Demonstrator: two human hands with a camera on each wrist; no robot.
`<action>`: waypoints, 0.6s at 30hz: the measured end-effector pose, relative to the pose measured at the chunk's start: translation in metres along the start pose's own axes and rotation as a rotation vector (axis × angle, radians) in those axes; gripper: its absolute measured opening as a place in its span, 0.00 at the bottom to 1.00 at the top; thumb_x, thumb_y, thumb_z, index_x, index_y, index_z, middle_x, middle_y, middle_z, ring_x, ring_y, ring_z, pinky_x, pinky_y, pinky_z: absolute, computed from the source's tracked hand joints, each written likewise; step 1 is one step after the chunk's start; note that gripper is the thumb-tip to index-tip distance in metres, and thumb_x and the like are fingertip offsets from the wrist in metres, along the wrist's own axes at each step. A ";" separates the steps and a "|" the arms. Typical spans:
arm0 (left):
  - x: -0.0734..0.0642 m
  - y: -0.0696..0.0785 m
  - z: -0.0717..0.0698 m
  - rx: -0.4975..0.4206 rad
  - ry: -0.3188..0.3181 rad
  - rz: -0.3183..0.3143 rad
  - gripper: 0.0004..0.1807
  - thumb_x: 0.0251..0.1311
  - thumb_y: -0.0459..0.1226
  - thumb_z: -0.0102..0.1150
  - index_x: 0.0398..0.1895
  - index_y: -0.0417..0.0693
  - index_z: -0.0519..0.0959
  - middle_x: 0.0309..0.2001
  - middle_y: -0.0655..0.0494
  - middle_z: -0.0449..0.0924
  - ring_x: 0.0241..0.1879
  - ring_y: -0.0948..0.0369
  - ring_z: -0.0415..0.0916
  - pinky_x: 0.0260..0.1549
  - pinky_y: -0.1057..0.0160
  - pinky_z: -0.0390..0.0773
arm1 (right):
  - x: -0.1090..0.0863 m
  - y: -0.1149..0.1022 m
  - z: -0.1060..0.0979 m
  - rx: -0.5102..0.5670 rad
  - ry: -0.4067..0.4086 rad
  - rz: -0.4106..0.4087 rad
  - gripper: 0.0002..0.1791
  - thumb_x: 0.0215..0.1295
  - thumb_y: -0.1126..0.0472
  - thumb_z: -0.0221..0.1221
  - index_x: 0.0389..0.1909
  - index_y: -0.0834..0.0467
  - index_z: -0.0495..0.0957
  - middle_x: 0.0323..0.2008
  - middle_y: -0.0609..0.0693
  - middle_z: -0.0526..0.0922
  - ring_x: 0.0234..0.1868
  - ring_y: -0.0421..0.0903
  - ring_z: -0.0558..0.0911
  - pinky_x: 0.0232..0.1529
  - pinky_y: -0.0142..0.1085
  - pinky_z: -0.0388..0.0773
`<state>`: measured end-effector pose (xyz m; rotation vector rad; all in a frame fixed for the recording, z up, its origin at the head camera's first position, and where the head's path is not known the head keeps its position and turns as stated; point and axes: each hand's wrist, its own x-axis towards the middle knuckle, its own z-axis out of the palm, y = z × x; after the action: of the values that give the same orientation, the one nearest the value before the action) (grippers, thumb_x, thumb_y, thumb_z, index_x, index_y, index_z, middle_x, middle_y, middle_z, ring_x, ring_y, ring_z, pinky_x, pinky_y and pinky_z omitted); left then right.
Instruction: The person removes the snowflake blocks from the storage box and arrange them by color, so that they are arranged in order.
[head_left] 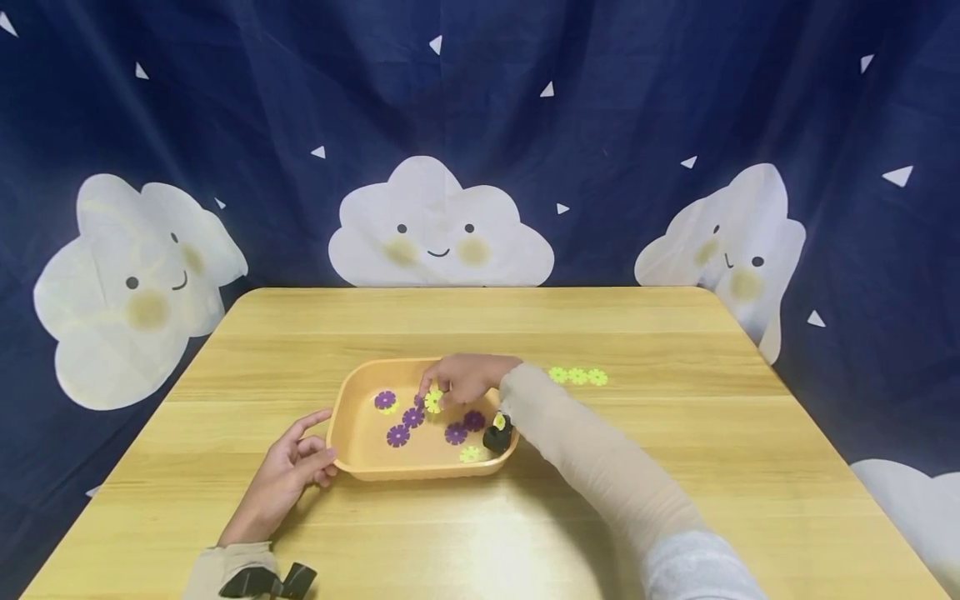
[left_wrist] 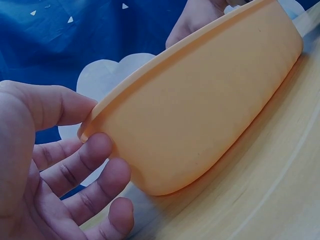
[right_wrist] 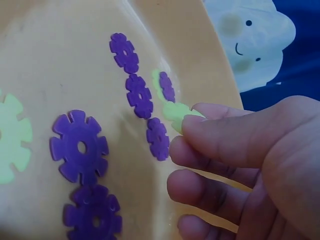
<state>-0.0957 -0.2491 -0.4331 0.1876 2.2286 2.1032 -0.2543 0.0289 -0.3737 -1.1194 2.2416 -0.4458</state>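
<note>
My left hand (head_left: 279,477) grips the left rim of an orange plastic tray (head_left: 420,474) between thumb and fingers; the left wrist view shows the tray's outer wall (left_wrist: 195,100) close up. Over the tray, my right hand (head_left: 468,380) pinches a yellow-green notched flower disc (right_wrist: 175,114) between thumb and index finger. Beside it on the tray floor is a chain of three purple notched discs (right_wrist: 139,96). Two more purple discs (head_left: 455,433) lie joined toward the right. At the left, a purple disc (head_left: 385,400) overlaps a yellow-green one. A single yellow-green disc (head_left: 470,454) lies near the front wall.
Behind my right forearm, a row of three joined yellow-green discs (head_left: 577,377) lies on the wooden table (head_left: 360,550). Black wrist devices sit on both wrists, the right one (head_left: 497,435) over the tray's right end. A dark blue curtain (head_left: 480,100) with clouds hangs behind.
</note>
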 end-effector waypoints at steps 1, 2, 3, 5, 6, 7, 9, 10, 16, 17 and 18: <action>0.000 0.000 0.000 -0.001 -0.001 0.001 0.33 0.65 0.26 0.55 0.70 0.33 0.53 0.32 0.50 0.78 0.29 0.59 0.78 0.25 0.64 0.81 | -0.001 0.001 -0.001 -0.001 0.008 0.000 0.20 0.69 0.61 0.58 0.60 0.51 0.74 0.46 0.46 0.76 0.48 0.41 0.74 0.52 0.35 0.73; 0.000 0.000 0.000 0.000 -0.001 0.002 0.33 0.65 0.26 0.55 0.70 0.33 0.53 0.33 0.50 0.78 0.29 0.59 0.78 0.25 0.64 0.81 | -0.003 0.001 -0.001 -0.001 0.020 0.000 0.20 0.68 0.61 0.58 0.60 0.51 0.74 0.46 0.45 0.76 0.48 0.40 0.74 0.52 0.34 0.73; 0.000 0.000 0.000 0.001 0.001 0.002 0.33 0.65 0.26 0.55 0.70 0.33 0.53 0.33 0.49 0.78 0.29 0.59 0.78 0.25 0.64 0.81 | -0.004 0.001 -0.002 0.006 0.031 0.000 0.20 0.68 0.62 0.58 0.60 0.51 0.75 0.45 0.45 0.76 0.47 0.40 0.75 0.52 0.34 0.73; 0.000 0.000 0.000 0.009 0.003 0.002 0.33 0.65 0.26 0.55 0.70 0.33 0.53 0.33 0.48 0.78 0.29 0.59 0.78 0.25 0.64 0.81 | -0.007 0.002 -0.004 0.026 0.048 0.000 0.21 0.67 0.64 0.59 0.61 0.52 0.75 0.43 0.45 0.77 0.45 0.40 0.76 0.50 0.33 0.74; 0.000 0.000 0.000 0.016 0.005 0.002 0.33 0.65 0.26 0.55 0.70 0.33 0.53 0.33 0.48 0.78 0.29 0.59 0.78 0.25 0.64 0.81 | -0.009 0.002 -0.005 0.034 0.056 0.001 0.21 0.67 0.65 0.58 0.61 0.52 0.75 0.43 0.45 0.77 0.45 0.40 0.76 0.49 0.33 0.75; 0.001 0.000 -0.001 0.020 0.005 0.003 0.34 0.65 0.26 0.55 0.70 0.33 0.53 0.33 0.48 0.78 0.29 0.59 0.78 0.25 0.64 0.81 | -0.010 0.003 -0.006 0.043 0.064 0.000 0.22 0.67 0.65 0.58 0.61 0.53 0.75 0.43 0.45 0.78 0.44 0.40 0.76 0.48 0.32 0.75; 0.001 0.000 -0.001 0.029 0.007 0.003 0.34 0.65 0.27 0.55 0.70 0.33 0.53 0.33 0.47 0.78 0.29 0.59 0.77 0.25 0.64 0.81 | -0.014 0.004 -0.008 0.058 0.079 -0.005 0.22 0.66 0.67 0.58 0.61 0.54 0.74 0.43 0.45 0.78 0.43 0.40 0.77 0.45 0.31 0.76; 0.001 0.000 -0.001 0.027 0.006 0.004 0.34 0.64 0.27 0.55 0.70 0.33 0.53 0.33 0.47 0.78 0.29 0.59 0.77 0.26 0.64 0.81 | -0.016 0.005 -0.008 0.060 0.085 -0.007 0.22 0.66 0.67 0.58 0.61 0.54 0.74 0.44 0.44 0.78 0.43 0.41 0.77 0.44 0.31 0.77; 0.000 0.000 0.000 0.005 0.004 0.001 0.33 0.65 0.26 0.55 0.70 0.32 0.53 0.33 0.48 0.78 0.29 0.59 0.77 0.25 0.64 0.81 | -0.025 0.009 -0.011 -0.001 0.136 -0.057 0.20 0.66 0.66 0.59 0.59 0.56 0.76 0.38 0.45 0.78 0.39 0.40 0.77 0.46 0.34 0.76; 0.000 0.000 0.000 0.006 0.003 0.002 0.33 0.65 0.26 0.55 0.70 0.32 0.54 0.33 0.48 0.78 0.29 0.59 0.77 0.25 0.64 0.81 | -0.026 0.009 -0.012 -0.013 0.143 -0.060 0.20 0.67 0.66 0.59 0.59 0.56 0.76 0.35 0.46 0.78 0.38 0.40 0.77 0.46 0.34 0.75; 0.000 0.000 0.000 0.006 0.002 0.003 0.33 0.65 0.26 0.55 0.70 0.32 0.54 0.33 0.48 0.78 0.29 0.60 0.77 0.25 0.64 0.81 | -0.027 0.010 -0.012 -0.017 0.149 -0.065 0.19 0.67 0.66 0.59 0.59 0.57 0.76 0.32 0.47 0.78 0.36 0.41 0.78 0.47 0.35 0.75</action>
<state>-0.0957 -0.2490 -0.4331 0.1891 2.2368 2.0995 -0.2549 0.0572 -0.3598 -1.2060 2.3462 -0.5539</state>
